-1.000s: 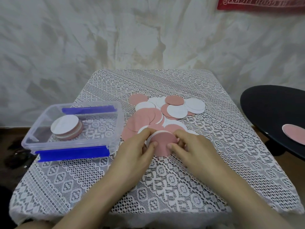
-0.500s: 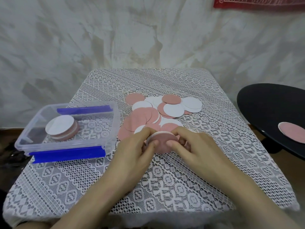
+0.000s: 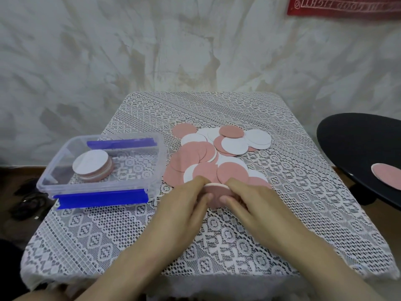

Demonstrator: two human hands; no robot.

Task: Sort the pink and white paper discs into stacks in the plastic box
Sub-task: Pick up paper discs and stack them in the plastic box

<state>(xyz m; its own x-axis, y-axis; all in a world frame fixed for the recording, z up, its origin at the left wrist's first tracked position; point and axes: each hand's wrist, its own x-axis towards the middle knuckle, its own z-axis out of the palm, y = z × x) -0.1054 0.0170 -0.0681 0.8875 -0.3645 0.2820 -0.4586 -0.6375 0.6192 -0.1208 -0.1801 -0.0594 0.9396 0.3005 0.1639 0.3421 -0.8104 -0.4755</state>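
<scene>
Behind it all, a mottled white wall (image 3: 130, 51). In front, a table under a white lace cloth (image 3: 108, 235). Off to the right, well apart, a black round surface (image 3: 358, 137). On the cloth's left side, a clear plastic box (image 3: 138, 168), open-topped, with blue clips front and back. Just right of the box, mid-table, a loose heap of paper discs (image 3: 217, 153), pink and white, overlapping. At the heap's near edge, left hand (image 3: 184, 205) and right hand (image 3: 251, 200) facing each other, fingers curled inward. Inside the box, toward its left, one stack in the box (image 3: 92, 165), pink and white layers, white on top. Pinched between both hands' thumbs and fingertips, a small stack of discs (image 3: 217, 192), pink face up, low over the cloth; touching it or not, cannot tell. On the black surface, a lone pink disc (image 3: 388, 174).
</scene>
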